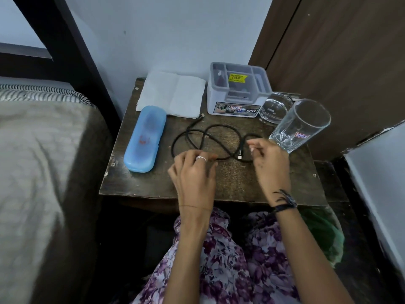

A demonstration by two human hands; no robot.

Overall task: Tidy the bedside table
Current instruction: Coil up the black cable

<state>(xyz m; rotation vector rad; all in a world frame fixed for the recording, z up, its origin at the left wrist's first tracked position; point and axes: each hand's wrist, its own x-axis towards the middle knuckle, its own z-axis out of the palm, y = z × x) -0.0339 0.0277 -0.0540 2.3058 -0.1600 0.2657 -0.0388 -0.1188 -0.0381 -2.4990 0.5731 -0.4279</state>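
Observation:
A black cable [207, 137] lies in loose loops on the middle of the dark wooden bedside table [153, 185]. My left hand [195, 174] is on the near part of a loop, fingertips closed down on the cable. My right hand [270, 165] hovers by the cable's right loop, next to a connector end [240, 156]. Its fingers are curled and blurred, and whether they grip the cable is unclear. A blue glasses case [144, 139] lies at the table's left. A white tissue [173, 93] is spread at the back.
A grey compartment organiser [237, 91] stands at the back right. Two clear glasses stand on the right, a short one [275, 107] and a tall one [300, 126] close to my right hand. A bed [43, 161] is on the left and a wooden door [339, 51] on the right.

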